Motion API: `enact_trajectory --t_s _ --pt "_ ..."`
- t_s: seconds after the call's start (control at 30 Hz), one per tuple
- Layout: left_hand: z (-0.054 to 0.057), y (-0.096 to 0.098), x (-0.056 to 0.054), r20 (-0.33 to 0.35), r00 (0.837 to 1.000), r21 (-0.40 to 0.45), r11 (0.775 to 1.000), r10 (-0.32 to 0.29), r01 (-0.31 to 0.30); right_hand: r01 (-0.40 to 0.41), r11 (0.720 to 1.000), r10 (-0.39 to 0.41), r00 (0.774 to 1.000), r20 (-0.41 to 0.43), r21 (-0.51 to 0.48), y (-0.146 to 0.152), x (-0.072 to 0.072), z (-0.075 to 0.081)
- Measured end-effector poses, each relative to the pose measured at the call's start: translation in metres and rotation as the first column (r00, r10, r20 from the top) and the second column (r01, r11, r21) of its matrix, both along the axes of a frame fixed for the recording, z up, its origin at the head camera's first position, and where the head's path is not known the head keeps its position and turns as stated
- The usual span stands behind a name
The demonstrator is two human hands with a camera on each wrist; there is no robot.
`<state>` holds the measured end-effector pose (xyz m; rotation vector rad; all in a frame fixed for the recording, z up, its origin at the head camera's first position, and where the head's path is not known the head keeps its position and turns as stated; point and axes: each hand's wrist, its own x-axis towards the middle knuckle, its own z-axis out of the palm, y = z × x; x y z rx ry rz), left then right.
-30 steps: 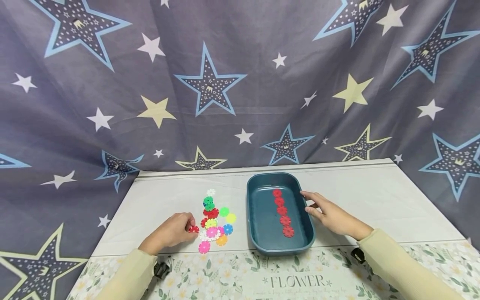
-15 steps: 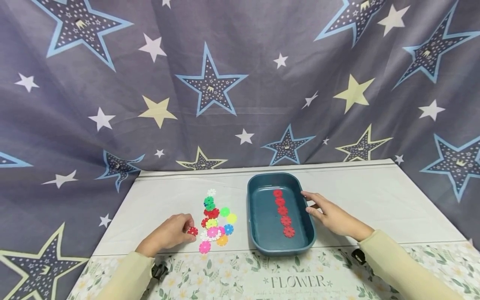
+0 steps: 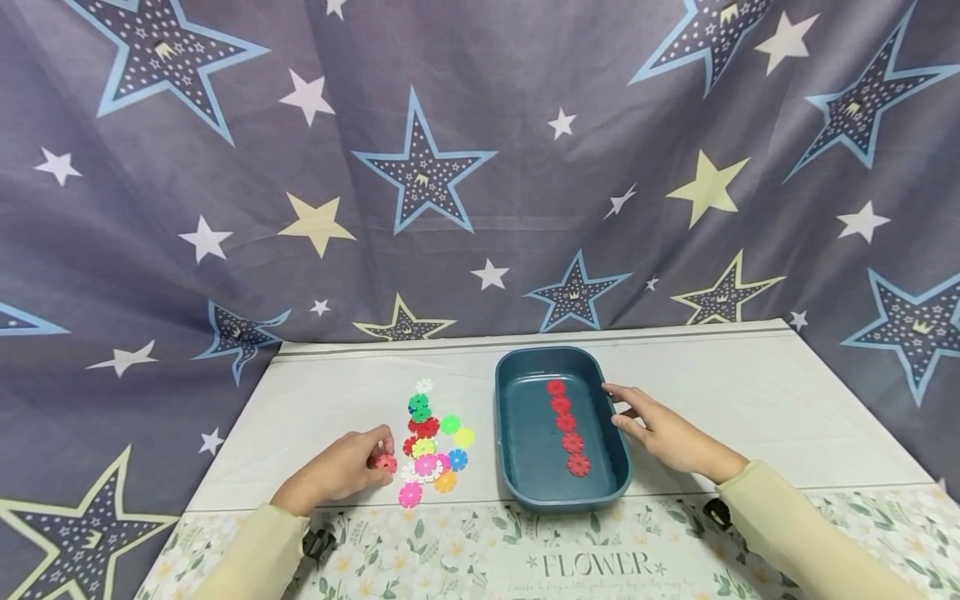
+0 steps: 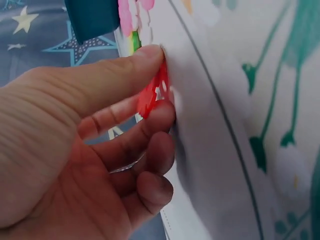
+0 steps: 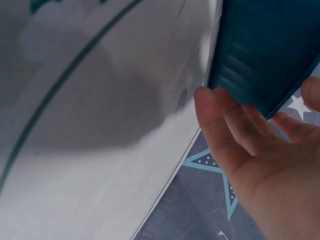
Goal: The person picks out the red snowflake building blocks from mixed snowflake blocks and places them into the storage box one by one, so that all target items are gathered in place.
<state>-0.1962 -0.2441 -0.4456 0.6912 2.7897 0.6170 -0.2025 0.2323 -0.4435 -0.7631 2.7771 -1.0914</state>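
Observation:
My left hand [image 3: 345, 467] pinches a red snowflake disc [image 3: 386, 463] between thumb and fingers, close over the white cloth. The left wrist view shows the red disc [image 4: 154, 95] edge-on at the thumb tip, partly covered by the fingers. To its right lies a loose pile of coloured snowflake discs [image 3: 425, 463], some overlapping. A dark teal tray [image 3: 555, 502] stands at the middle. Inside it several red discs [image 3: 566, 423] lie in a row running front to back. My right hand [image 3: 663, 429] rests at the tray's right side; its fingers [image 5: 212, 112] are loosely extended against the wall.
White cloth [image 3: 750, 400] covers the back of the table, and a floral strip [image 3: 450, 550] with the word FLOWER runs along the front. Behind the table hangs a grey curtain [image 3: 480, 108] with stars. A white disc [image 3: 424, 386] lies at the pile's far end.
The left hand has drawn slightly left, away from the pile, with the red disc, which has turned a little in the fingers. The right hand keeps its place by the tray.

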Motion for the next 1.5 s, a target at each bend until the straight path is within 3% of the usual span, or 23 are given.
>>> enact_trajectory --t_s 0.27,0.4,0.57,0.73,1.17,1.33,1.5 --pt "0.002 0.001 0.000 0.022 0.999 0.020 0.999 -0.030 0.030 0.007 1.000 -0.007 1.000 0.003 -0.001 0.002 0.000 -0.001" --pt "0.004 0.006 -0.002 -0.084 0.996 0.046 0.998 -0.030 0.034 0.008 1.000 -0.008 1.000 0.009 0.002 0.003 0.000 0.000" --pt "0.012 0.019 -0.007 -0.241 0.969 0.093 0.993 -0.052 0.076 0.004 1.000 -0.004 1.000 0.016 0.005 0.002 0.000 0.000" --pt "0.018 0.037 -0.018 -0.320 0.944 0.149 0.980 -0.079 0.133 0.003 1.000 -0.004 1.000 0.017 0.007 0.001 0.000 0.001" --pt "0.023 0.107 -0.044 -0.419 0.904 0.274 0.937 -0.086 0.216 -0.003 1.000 0.003 1.000 0.019 0.004 0.001 -0.002 0.000" --pt "0.019 0.130 -0.050 -0.406 0.908 0.320 0.914 -0.105 0.248 0.000 1.000 0.000 1.000 0.017 0.010 0.000 -0.002 0.000" --pt "0.017 0.147 -0.057 -0.403 0.908 0.283 0.928 -0.115 0.243 -0.001 1.000 0.001 1.000 0.014 0.011 0.000 -0.002 0.001"
